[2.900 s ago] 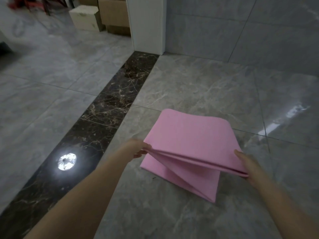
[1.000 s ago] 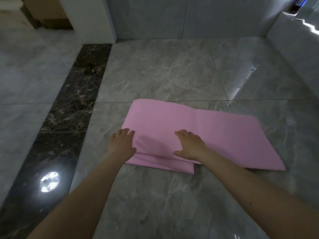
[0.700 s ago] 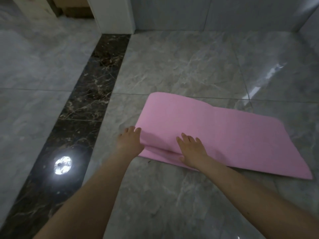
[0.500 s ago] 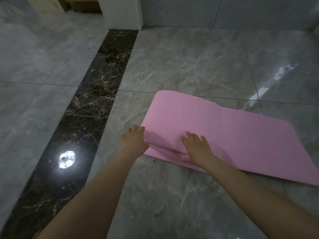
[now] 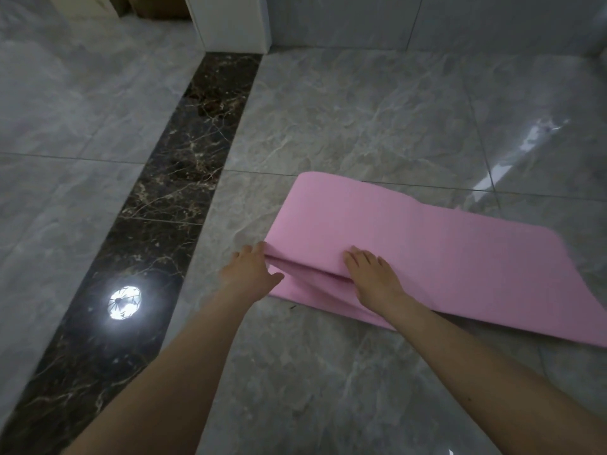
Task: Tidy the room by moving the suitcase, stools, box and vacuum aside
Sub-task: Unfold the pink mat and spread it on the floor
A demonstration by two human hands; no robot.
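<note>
A pink foam mat lies partly unfolded on the grey marble floor, right of centre in the frame, its long panel running off toward the right edge. At its near left end the layers are folded over one another, with a gap between the top flap and the one beneath. The left hand sits at that left corner, fingers tucked at the edge of the top flap and thumb spread toward the lower layer, holding the fold. The right hand lies flat on top of the mat, fingers straight and pressing down. A dark marble strip crosses the floor diagonally at left, carrying a bright lamp reflection. A white pillar and cardboard boxes stand at the upper left; none of the suitcase, stools or vacuum is visible.
</note>
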